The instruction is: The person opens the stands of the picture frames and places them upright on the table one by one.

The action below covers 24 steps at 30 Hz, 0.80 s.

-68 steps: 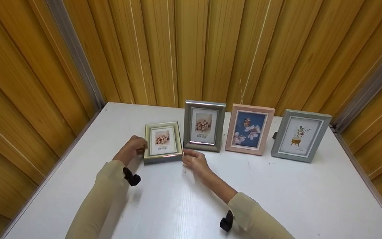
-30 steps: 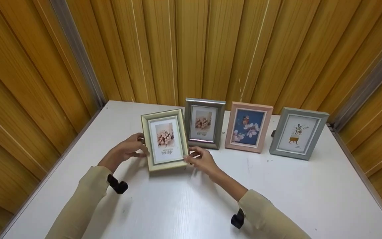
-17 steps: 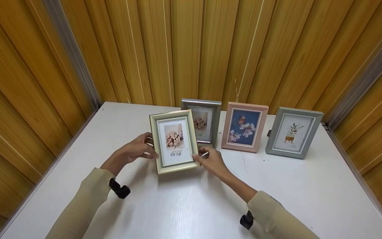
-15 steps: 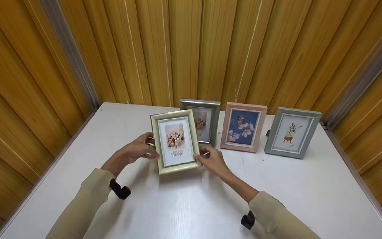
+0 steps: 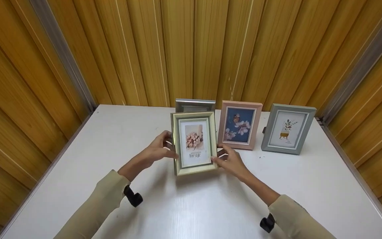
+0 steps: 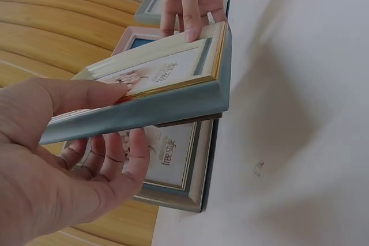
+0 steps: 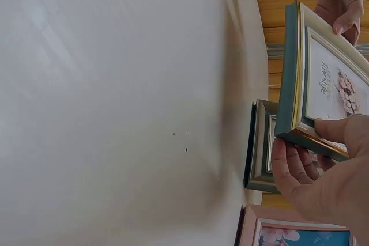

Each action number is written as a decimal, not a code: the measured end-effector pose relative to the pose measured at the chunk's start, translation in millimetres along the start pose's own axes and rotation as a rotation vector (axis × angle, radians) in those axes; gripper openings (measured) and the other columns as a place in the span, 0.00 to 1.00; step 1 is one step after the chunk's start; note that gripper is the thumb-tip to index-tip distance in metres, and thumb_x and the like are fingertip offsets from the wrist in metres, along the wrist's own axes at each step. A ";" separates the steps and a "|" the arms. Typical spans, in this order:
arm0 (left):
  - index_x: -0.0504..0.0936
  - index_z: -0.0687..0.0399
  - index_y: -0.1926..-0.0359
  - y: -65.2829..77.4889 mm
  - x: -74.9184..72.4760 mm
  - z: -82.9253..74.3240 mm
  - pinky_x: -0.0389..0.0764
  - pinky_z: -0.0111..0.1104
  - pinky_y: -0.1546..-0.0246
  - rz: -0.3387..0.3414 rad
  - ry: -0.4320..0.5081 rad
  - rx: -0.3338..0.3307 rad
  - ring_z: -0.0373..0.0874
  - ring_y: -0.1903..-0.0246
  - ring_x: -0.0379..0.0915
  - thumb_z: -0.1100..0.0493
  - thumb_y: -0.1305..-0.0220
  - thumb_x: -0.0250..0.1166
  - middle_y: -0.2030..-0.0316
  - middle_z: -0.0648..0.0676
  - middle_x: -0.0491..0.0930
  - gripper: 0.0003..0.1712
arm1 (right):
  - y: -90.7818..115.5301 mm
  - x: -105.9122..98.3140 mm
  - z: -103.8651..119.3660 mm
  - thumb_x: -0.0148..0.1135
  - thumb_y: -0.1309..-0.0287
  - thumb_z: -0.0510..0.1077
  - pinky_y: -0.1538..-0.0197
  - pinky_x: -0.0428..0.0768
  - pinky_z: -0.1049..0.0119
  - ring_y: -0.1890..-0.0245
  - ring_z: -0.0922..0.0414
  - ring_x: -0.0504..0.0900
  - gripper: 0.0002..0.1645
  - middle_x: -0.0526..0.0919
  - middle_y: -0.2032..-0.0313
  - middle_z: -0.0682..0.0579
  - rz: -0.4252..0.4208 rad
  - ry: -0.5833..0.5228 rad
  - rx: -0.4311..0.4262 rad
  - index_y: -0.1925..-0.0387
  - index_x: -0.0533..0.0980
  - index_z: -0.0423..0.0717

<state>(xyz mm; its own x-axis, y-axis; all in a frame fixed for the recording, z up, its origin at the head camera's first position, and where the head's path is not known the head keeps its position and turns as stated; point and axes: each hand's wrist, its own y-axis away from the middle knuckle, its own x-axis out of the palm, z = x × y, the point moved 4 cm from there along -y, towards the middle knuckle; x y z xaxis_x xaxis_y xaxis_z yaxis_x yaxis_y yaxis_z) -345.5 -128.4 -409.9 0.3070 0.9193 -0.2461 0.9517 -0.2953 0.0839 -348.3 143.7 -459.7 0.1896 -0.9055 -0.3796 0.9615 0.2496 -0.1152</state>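
Both hands hold a pale gold picture frame (image 5: 194,171) with a flower-bouquet print, raised off the white table and tilted back a little. My left hand (image 5: 158,149) grips its left edge, thumb on the front and fingers behind, as the left wrist view shows. On the lower right edge, my right hand (image 5: 232,162) pinches it the same way, thumb (image 7: 331,129) on the front. Behind it stands a darker silver-grey picture frame (image 5: 196,105), mostly hidden in the head view; its lower part with a similar print (image 6: 173,156) shows in the left wrist view.
To the right stand a pink picture frame (image 5: 239,146) with a blossom picture and a grey-green picture frame (image 5: 280,149) with a potted-plant print. They are in a row on the white table (image 5: 191,212). Wood-look panels (image 5: 177,49) rise behind and at both sides.
The gold frame has come up from lying nearly flat to nearly upright, then moved right in front of the silver-grey frame, both hands going with it. The view has shifted slightly.
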 end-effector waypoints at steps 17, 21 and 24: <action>0.70 0.58 0.37 6.5 58.6 -51.6 0.81 0.31 0.53 -0.031 0.027 0.227 0.44 0.56 0.72 0.69 0.47 0.75 0.50 0.58 0.73 0.37 | -5.2 -15.0 -8.2 0.55 0.31 0.30 0.55 0.88 0.62 0.55 0.57 0.84 0.28 0.79 0.45 0.35 0.024 -0.167 0.223 0.31 0.67 0.29; 0.70 0.58 0.34 10.0 66.4 -57.8 0.81 0.33 0.50 -0.005 -0.013 0.293 0.44 0.55 0.74 0.66 0.42 0.73 0.48 0.62 0.73 0.35 | -5.7 -14.3 -10.0 0.52 0.31 0.30 0.55 0.88 0.61 0.57 0.60 0.84 0.29 0.80 0.46 0.37 0.077 -0.215 0.224 0.30 0.64 0.29; 0.70 0.56 0.31 10.6 70.5 -59.7 0.81 0.38 0.46 0.020 -0.032 0.340 0.47 0.52 0.75 0.65 0.39 0.71 0.45 0.62 0.74 0.36 | -6.3 -13.9 -11.9 0.52 0.30 0.31 0.53 0.88 0.60 0.59 0.61 0.84 0.30 0.81 0.46 0.39 0.112 -0.250 0.226 0.29 0.62 0.29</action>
<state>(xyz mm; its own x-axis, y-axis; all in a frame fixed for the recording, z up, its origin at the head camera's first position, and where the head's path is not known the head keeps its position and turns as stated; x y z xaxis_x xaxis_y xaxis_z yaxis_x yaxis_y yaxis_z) -313.9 -51.2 -368.7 0.3203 0.9056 -0.2781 0.8908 -0.3878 -0.2368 -359.4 158.9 -464.6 0.3118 -0.9399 -0.1389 0.9466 0.2947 0.1310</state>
